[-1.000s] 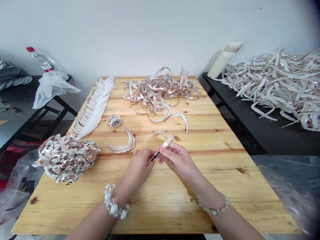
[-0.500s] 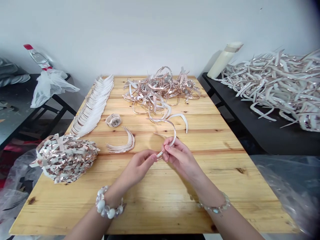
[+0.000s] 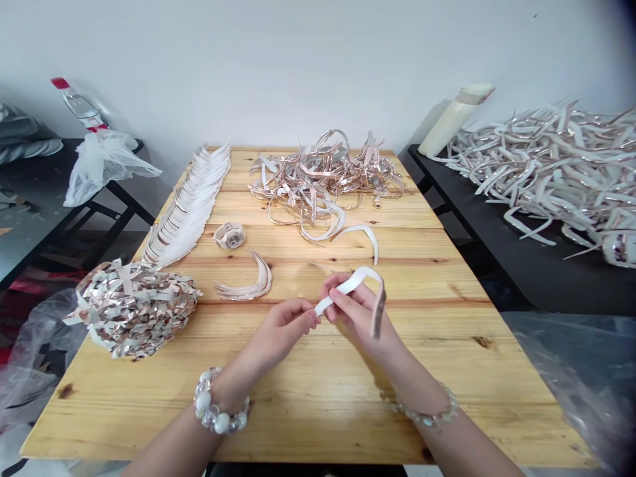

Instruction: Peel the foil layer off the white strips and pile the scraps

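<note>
A curved strip (image 3: 365, 273), white on its upper face, is held between my two hands over the wooden table (image 3: 308, 424). My left hand (image 3: 285, 331) pinches its lower left end. My right hand (image 3: 360, 311) grips it a little further along, between thumb and fingers, and the free end bends over and hangs above that hand. Beyond my hands lie a single curved strip (image 3: 365, 230) and a tangled pile of shiny rose-gold and white strips (image 3: 322, 175). A small bunch of curved strips (image 3: 256, 285) rests left of my hands.
On the table's left are a row of fanned white strips (image 3: 191, 205), a wristwatch (image 3: 229, 235) and a large bundle of metallic strips (image 3: 136, 308). A black table (image 3: 497, 258) at right bears a strip heap (image 3: 561, 165) and a roll (image 3: 454, 119). A bottle (image 3: 79, 106) stands left.
The held strip has turned over: its free end pointed away toward the pile and now arches right and down over my right hand. Both hands keep their grip in nearly the same place.
</note>
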`<action>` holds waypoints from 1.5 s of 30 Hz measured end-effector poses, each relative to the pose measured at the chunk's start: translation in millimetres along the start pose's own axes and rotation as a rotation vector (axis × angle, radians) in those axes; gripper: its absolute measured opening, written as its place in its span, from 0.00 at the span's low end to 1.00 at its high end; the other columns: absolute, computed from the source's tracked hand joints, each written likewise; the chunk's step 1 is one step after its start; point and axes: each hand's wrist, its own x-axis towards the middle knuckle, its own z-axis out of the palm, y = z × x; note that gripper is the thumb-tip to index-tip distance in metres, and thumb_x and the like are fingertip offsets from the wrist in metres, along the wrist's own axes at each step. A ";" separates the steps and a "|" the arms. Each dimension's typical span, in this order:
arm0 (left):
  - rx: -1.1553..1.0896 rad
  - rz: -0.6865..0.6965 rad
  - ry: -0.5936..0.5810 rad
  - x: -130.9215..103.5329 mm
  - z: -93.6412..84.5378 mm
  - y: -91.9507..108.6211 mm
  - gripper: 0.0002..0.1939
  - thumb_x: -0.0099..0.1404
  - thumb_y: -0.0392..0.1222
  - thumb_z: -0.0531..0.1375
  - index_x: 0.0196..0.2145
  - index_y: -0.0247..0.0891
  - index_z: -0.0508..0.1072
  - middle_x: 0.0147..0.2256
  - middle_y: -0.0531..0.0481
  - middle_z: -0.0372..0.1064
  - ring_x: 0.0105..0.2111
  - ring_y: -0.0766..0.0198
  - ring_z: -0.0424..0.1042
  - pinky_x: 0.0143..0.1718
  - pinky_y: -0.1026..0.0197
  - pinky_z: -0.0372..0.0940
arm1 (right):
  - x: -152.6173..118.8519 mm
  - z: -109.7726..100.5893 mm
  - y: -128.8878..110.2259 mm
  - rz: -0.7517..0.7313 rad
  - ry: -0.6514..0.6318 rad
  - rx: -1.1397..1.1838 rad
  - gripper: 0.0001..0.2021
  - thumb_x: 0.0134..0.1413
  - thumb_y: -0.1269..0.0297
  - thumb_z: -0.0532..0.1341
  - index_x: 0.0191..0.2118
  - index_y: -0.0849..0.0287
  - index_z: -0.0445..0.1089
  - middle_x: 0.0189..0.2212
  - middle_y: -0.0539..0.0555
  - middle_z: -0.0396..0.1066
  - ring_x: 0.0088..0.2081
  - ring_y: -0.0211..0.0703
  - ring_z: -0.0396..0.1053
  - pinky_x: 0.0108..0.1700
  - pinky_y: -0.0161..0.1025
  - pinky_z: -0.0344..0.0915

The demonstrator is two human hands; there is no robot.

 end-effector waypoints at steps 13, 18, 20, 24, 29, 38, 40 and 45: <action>0.183 0.220 0.167 -15.1 1.9 3.6 0.15 0.67 0.47 0.53 0.30 0.35 0.71 0.27 0.51 0.64 0.30 0.66 0.63 0.34 0.65 0.58 | -2.2 -9.7 -14.9 -0.165 -0.003 -0.778 0.17 0.56 0.55 0.59 0.21 0.58 0.61 0.17 0.47 0.58 0.22 0.36 0.55 0.24 0.35 0.52; 0.254 0.269 0.062 -15.3 4.7 3.8 0.15 0.69 0.45 0.50 0.29 0.35 0.67 0.28 0.51 0.63 0.31 0.66 0.62 0.34 0.65 0.58 | -8.2 -5.4 -15.7 -0.310 -0.319 -0.799 0.11 0.59 0.62 0.57 0.26 0.57 0.57 0.24 0.49 0.60 0.27 0.39 0.58 0.30 0.36 0.56; 0.277 0.272 0.038 -16.1 5.5 4.0 0.15 0.70 0.45 0.49 0.29 0.36 0.66 0.27 0.52 0.61 0.30 0.66 0.61 0.33 0.65 0.57 | -10.2 -4.4 -12.4 -0.292 -0.361 -0.790 0.10 0.62 0.64 0.53 0.28 0.56 0.58 0.25 0.50 0.61 0.28 0.40 0.59 0.31 0.37 0.56; 0.303 0.265 0.012 -17.9 5.1 6.0 0.13 0.70 0.43 0.50 0.29 0.36 0.66 0.28 0.52 0.62 0.30 0.67 0.61 0.34 0.66 0.57 | -13.5 -2.8 -6.4 -0.314 -0.375 -0.774 0.11 0.64 0.66 0.49 0.29 0.56 0.59 0.25 0.50 0.61 0.28 0.40 0.59 0.31 0.38 0.56; 0.169 0.203 -0.045 -20.4 4.6 7.2 0.15 0.68 0.47 0.52 0.28 0.36 0.65 0.27 0.52 0.62 0.31 0.66 0.61 0.35 0.65 0.58 | -16.6 -0.6 -5.4 -0.330 -0.311 -0.715 0.15 0.65 0.65 0.47 0.26 0.57 0.60 0.22 0.50 0.59 0.25 0.39 0.57 0.28 0.38 0.53; -0.169 0.240 -0.217 -18.9 3.9 6.0 0.15 0.67 0.49 0.54 0.29 0.36 0.69 0.31 0.49 0.67 0.36 0.63 0.65 0.42 0.61 0.59 | -13.8 8.3 -3.4 0.085 -0.154 0.120 0.19 0.57 0.55 0.57 0.20 0.57 0.58 0.17 0.46 0.50 0.19 0.35 0.50 0.22 0.35 0.48; -0.241 0.258 -0.246 -17.8 3.1 3.3 0.14 0.67 0.48 0.56 0.28 0.36 0.68 0.31 0.48 0.68 0.36 0.63 0.65 0.43 0.60 0.60 | -10.8 11.2 -7.0 0.129 -0.088 0.265 0.19 0.54 0.57 0.59 0.18 0.57 0.55 0.15 0.45 0.48 0.18 0.34 0.47 0.20 0.34 0.48; -0.325 0.233 -0.209 -16.1 -1.5 -2.7 0.13 0.65 0.47 0.58 0.27 0.36 0.68 0.32 0.47 0.70 0.37 0.61 0.67 0.43 0.58 0.60 | -5.8 8.2 -14.3 0.162 -0.059 0.297 0.17 0.55 0.57 0.59 0.21 0.57 0.57 0.18 0.47 0.56 0.21 0.37 0.57 0.24 0.35 0.58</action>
